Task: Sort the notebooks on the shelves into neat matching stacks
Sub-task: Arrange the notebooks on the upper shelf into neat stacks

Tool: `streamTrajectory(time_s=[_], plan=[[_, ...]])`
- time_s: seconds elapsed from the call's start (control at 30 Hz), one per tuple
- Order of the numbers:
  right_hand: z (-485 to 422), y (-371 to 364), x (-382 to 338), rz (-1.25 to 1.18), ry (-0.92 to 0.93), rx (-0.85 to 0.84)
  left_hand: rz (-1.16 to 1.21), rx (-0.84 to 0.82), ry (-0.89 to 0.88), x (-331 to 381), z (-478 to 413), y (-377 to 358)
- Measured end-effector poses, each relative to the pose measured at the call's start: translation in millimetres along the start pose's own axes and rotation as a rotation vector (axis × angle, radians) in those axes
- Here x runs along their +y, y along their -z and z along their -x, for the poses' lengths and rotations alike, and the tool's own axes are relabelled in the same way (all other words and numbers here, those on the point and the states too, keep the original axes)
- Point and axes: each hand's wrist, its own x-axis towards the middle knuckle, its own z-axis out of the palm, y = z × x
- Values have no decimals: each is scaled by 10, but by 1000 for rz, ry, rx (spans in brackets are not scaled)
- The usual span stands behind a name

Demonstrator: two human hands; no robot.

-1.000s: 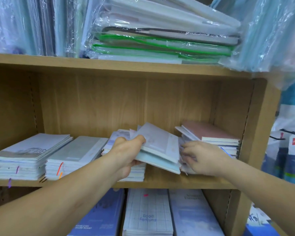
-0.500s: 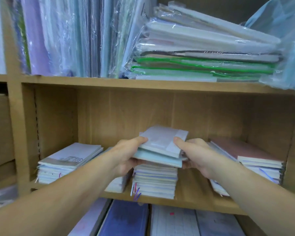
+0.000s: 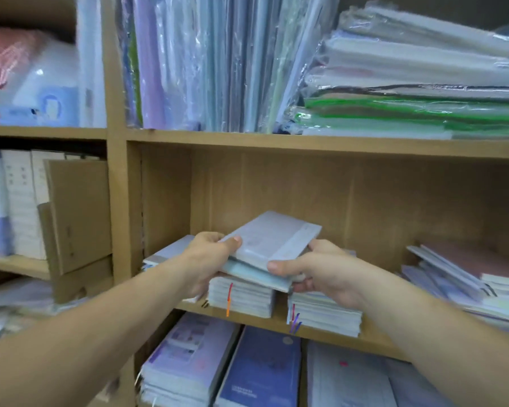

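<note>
Both hands grip a fanned bundle of thin paper notebooks [image 3: 274, 245], grey cover over teal. It sits just above the orange-ribbon stack [image 3: 241, 299] and purple-ribbon stack [image 3: 325, 315] on the middle wooden shelf [image 3: 373, 345]. Left hand [image 3: 209, 259] and right hand [image 3: 323, 274] have thumbs on top, fingers [image 3: 304, 287] curled underneath.

My worry: the teal one could slip out, or the bundle lands bridging both stacks. The slumped pink-topped pile [image 3: 467, 274] looks ready to slide too.

Count: two notebooks in hand that I can tell, and four piles here, including the pale pile [image 3: 171, 252] behind the left wrist.

2 arms extended; left hand [image 3: 209, 259], right hand [image 3: 323, 274] grip notebooks [image 3: 274, 239], thumbs on top.
</note>
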Motion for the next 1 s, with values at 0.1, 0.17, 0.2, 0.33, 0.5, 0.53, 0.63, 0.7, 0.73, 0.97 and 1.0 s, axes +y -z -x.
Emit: streamTrajectory(time_s=[0.1,0.17,0.2,0.33,0.5,0.53,0.63,0.7,0.73,0.97,1.0], plan=[[-161,-294,1,24,-55,25,-97,30,12,-126,-90,238],[-315,-384,18,27,-87,92,-135,34,16,-188,-207,320],[-411,-390,40,43,-97,119,-144,25,16,-207,-263,340],[-624,-372,59,109,-104,164,-136,15,4,-261,-520,339],[-763,-397,194,346,-171,141,-365,19,-5,-318,-636,319],[-800,-405,226,440,-185,131,-451,21,-14,-330,-621,325],[-796,-469,165,632,-249,106,-644,15,-65,-308,-601,379],[-720,-475,120,729,-290,94,-730,-4,-106,-245,-580,462],[-676,-477,114,751,-306,91,-737,-22,-118,-208,-559,514],[-482,-550,304,352,-263,147,-592,-460,10,-353,-402,728],[-492,-569,355,289,-238,163,-550,-447,-5,-413,-418,705]])
